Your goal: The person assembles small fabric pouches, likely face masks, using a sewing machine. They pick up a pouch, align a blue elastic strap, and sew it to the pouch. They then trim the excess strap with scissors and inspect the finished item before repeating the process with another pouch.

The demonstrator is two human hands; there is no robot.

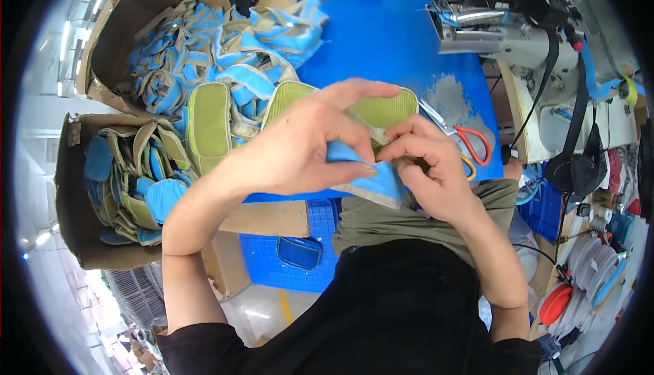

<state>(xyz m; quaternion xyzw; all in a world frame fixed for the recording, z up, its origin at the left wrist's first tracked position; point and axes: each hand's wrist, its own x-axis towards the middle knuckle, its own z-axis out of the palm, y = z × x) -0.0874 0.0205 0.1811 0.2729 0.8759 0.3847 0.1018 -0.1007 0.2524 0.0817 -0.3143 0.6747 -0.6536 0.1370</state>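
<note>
Boxes: two cardboard boxes (82, 239) left, holding blue-green pieces.
Bench: blue bench (381, 41).
Grip: left hand (293, 147) and right hand (426, 170) both pinched closed on blue-green fabric piece (371, 177).

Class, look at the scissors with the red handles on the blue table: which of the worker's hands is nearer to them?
Right. The right hand sits just left of the scissors; the left hand is farther left, beyond it.

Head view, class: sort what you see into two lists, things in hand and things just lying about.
In hand: left hand and right hand, both holding the blue piece with green mesh.

Lying about: scissors, sewing machine, cardboard boxes of pieces, blue table.
</note>
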